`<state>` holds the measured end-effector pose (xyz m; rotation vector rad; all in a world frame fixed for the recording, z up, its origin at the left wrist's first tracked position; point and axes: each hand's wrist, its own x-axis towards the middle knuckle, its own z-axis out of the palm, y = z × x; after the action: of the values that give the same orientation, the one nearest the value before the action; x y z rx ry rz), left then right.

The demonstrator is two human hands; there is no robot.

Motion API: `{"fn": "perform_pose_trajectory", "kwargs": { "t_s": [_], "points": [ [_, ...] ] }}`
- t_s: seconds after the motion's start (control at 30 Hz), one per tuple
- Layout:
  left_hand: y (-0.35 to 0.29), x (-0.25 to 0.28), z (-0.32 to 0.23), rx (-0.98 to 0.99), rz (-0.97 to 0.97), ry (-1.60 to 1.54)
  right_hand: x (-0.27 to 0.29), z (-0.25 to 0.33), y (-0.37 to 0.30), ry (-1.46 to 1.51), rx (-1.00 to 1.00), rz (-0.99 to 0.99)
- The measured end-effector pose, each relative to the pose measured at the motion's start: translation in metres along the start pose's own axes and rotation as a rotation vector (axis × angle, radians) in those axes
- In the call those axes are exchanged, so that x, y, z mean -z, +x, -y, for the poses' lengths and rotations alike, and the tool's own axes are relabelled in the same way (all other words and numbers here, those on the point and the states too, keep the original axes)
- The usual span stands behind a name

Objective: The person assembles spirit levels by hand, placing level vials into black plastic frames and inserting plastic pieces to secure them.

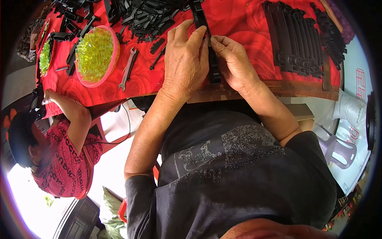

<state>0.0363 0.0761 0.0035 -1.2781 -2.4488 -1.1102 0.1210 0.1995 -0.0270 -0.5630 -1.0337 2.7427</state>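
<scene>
A long black plastic bar [214, 73] runs away from me across the table's front edge, between my two hands. My left hand [185, 59] is closed on its left side, with fingers and thumb pressed against it. From the right, my right hand [234, 59] pinches the same bar with thumb and forefinger. Whatever small part may be under the fingertips is hidden. Left of my left hand lie a metal wrench [127, 71] and a thin black rod [158, 58].
A pink bowl [117, 51] holds yellow-green clear plastic pieces [94, 53]. Small black parts [147, 18] are heaped at the back. Similar long black bars [294, 40] lie in a row at right on the red tablecloth [246, 24]. Another person's arm [75, 107] rests at the left edge.
</scene>
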Motion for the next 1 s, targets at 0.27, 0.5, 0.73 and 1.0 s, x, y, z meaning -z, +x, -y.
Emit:
{"fn": "perform_pose_trajectory", "kwargs": {
  "t_s": [0.27, 0.5, 0.73, 1.0],
  "points": [
    [-0.004, -0.003, -0.002, -0.032, -0.008, 0.036, -0.009, 0.004, -0.002, -0.032, 0.015, -0.011],
    [-0.009, -0.009, -0.004, -0.021, -0.001, 0.070, -0.009, 0.005, -0.002, -0.044, 0.019, -0.007],
    [-0.012, -0.005, -0.013, -0.002, 0.039, 0.078, -0.005, 0.007, -0.001, -0.002, 0.026, 0.025],
    [-0.013, -0.009, -0.011, 0.002, 0.067, 0.089, -0.005, 0.007, -0.001, -0.034, 0.026, -0.032]
  ]
}}
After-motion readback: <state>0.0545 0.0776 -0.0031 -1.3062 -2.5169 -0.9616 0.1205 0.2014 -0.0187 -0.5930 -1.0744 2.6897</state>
